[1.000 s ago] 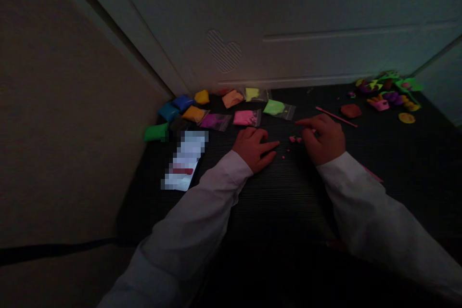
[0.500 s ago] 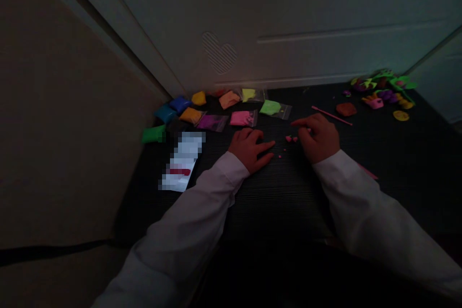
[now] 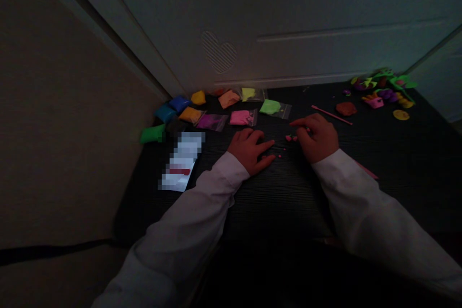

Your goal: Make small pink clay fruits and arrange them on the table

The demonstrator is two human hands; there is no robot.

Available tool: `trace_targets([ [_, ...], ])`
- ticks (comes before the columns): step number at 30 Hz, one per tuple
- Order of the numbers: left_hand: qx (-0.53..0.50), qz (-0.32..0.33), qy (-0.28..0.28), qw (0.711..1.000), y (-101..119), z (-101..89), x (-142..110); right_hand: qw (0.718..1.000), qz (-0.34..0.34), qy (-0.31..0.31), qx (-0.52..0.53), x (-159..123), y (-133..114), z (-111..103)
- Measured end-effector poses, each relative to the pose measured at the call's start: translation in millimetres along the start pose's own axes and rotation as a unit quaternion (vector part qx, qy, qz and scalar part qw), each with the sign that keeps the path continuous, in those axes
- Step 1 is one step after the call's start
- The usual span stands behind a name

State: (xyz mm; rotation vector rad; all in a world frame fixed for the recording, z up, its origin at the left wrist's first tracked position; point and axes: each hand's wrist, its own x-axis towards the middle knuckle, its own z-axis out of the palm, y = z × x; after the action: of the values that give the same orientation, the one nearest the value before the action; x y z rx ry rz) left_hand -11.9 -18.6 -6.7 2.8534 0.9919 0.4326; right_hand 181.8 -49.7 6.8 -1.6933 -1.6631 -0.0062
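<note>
My left hand rests on the dark table with its fingers spread and nothing in them. Tiny pink clay bits lie just beyond its fingertips. My right hand is held low over the table, index finger stretched to the left and the other fingers curled. I see nothing plainly gripped in it, though its palm side is partly hidden. Small pink clay pieces with a touch of green lie beside its thumb. Behind it is a thin pink clay tool.
Bags of coloured clay, including pink clay and light green clay, line the back left. A lit phone lies left. Reddish-brown clay and finished clay shapes sit back right. Another pink tool is partly under my right sleeve.
Both hands stay almost in place. My right hand has shifted very slightly to the left; the clay pieces have not visibly moved.
</note>
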Motion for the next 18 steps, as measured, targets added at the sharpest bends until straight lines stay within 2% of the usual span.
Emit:
trace_targets([
  [11,-0.079,-0.008,-0.007,0.997,-5.9,-2.8,-0.3,1.0,-0.002,-0.005,-0.005,0.6,-0.1,0.6],
  [15,-0.121,-0.008,0.036,0.992,-8.0,-0.4,1.4,1.0,0.0,-0.007,0.005,0.3,-0.7,0.7],
  [18,-0.19,-0.052,0.092,0.976,-10.3,0.6,4.6,1.0,0.001,-0.005,0.009,0.6,-0.9,0.8],
])
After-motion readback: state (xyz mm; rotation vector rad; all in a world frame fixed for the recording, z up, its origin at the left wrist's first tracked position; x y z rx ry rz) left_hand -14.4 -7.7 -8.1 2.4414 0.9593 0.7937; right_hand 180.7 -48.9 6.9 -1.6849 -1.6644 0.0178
